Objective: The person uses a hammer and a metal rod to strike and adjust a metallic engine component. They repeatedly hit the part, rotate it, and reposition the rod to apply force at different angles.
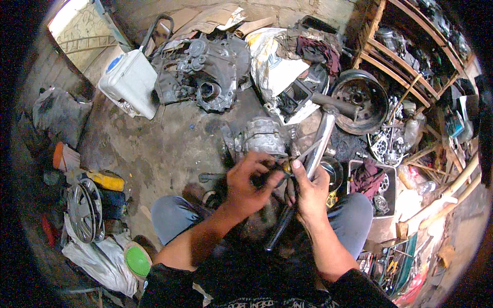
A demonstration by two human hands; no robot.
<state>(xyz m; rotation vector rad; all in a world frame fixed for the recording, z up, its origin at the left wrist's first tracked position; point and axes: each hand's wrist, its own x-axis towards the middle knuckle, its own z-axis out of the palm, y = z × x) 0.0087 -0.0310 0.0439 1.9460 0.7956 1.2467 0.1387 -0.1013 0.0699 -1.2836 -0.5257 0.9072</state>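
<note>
Gripping a long silver bar (322,134), your right hand (312,192) is closed around its middle, thumb uppermost. The bar slants between your knees — upper end away from you and to the right, lower end close to your body. Your left hand (247,185) is just beside it, fingers bent into a narrow curl, fingertips next to a small yellowish piece (286,167) between the two hands. Whether those fingers are closed on that piece cannot be told; the detail is too small and partly hidden.

On the stained floor (164,149), a grey metal housing (264,133) lies directly beyond your hands. Farther off is a larger gear casing (221,72), with a pale plastic jug (128,82) to its left. A steel wheel rim (377,102) lies ahead to your right, near a wooden shelf (405,64) loaded with parts. Nearer your right knee stands a grey bin (394,203) — a maroon cloth (364,179) and metal parts inside. Well to your left, a silver wheel cover (82,210) leans near a yellow container (107,179).
</note>
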